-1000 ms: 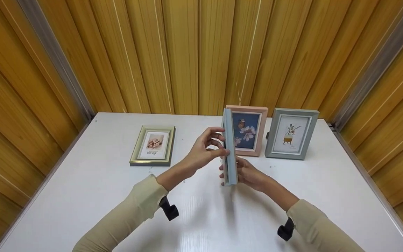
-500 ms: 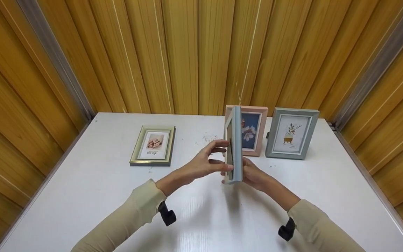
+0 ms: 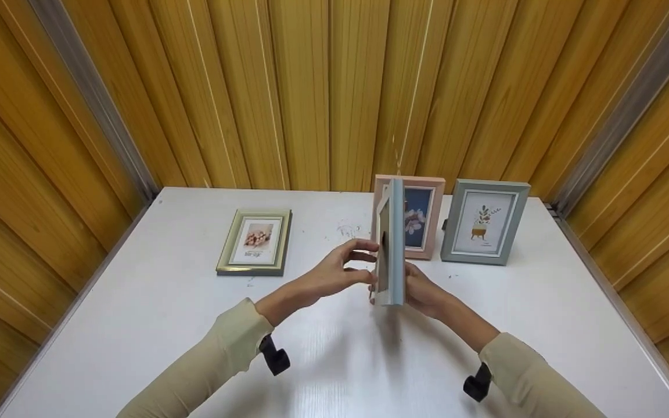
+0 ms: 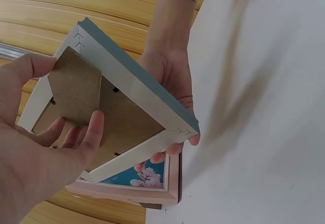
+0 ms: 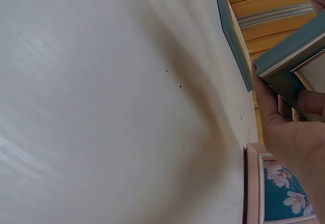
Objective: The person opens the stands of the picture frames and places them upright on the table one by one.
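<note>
Head view: a pale-blue rectangular picture frame (image 3: 397,244) is being turned in two hands, just right of centre.

Compared with a second ago, it is showing more of its back and the left hand (image 3: 328,276) is sitting lower, probably making the brown fibreboard stand flap (image 4: 76,89) easier to work. The left fingers are curling narrowly around that flap; the right hand (image 3: 424,290) is gripping the frame, fingertips wrapping its edge. At centre right, a pink rectangular picture frame (image 3: 420,217) and a grey-green rectangular picture frame (image 3: 484,222) are standing on the white tabletop (image 3: 323,348); at centre left, a green-and-gold rectangular picture frame (image 3: 254,241) is lying flat.
</note>
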`<state>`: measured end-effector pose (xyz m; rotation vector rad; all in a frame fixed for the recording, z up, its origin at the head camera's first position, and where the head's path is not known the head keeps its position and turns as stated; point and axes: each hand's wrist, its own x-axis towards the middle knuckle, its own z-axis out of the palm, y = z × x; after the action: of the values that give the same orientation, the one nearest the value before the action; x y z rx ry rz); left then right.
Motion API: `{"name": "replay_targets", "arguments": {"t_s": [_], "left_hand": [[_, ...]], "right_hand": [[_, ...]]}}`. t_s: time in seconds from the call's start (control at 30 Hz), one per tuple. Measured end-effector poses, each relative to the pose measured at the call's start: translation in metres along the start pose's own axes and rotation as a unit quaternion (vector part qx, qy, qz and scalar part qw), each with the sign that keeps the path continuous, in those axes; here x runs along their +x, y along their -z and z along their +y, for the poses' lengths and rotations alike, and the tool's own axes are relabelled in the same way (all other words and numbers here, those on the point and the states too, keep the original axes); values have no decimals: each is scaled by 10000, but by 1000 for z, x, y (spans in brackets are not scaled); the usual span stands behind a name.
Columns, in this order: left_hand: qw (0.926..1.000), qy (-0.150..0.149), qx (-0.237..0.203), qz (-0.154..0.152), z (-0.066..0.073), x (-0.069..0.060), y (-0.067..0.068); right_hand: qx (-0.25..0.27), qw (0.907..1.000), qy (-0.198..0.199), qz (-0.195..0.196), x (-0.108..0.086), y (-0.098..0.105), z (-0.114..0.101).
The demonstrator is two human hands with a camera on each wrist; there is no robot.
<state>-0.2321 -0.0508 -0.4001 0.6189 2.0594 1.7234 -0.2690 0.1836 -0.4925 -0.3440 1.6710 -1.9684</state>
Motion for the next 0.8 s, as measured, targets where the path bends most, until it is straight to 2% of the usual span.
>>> {"name": "replay_targets", "arguments": {"t_s": [0.2, 0.57, 0.67, 0.8], "left_hand": [[9996, -39, 202, 215, -2, -1, 9], [9932, -688, 614, 710, -8, -7, 22], [9901, -871, 753, 799, -9, -8, 24], [9880, -1047, 772, 834, -10, -9, 25]], "right_hand": [[-38, 9998, 61, -168, -2, 4, 3], [82, 9990, -13, -441, -4, 5, 6], [129, 9990, 33, -433, -3, 4, 6], [49, 9998, 45, -199, 0, 2, 6]]}}
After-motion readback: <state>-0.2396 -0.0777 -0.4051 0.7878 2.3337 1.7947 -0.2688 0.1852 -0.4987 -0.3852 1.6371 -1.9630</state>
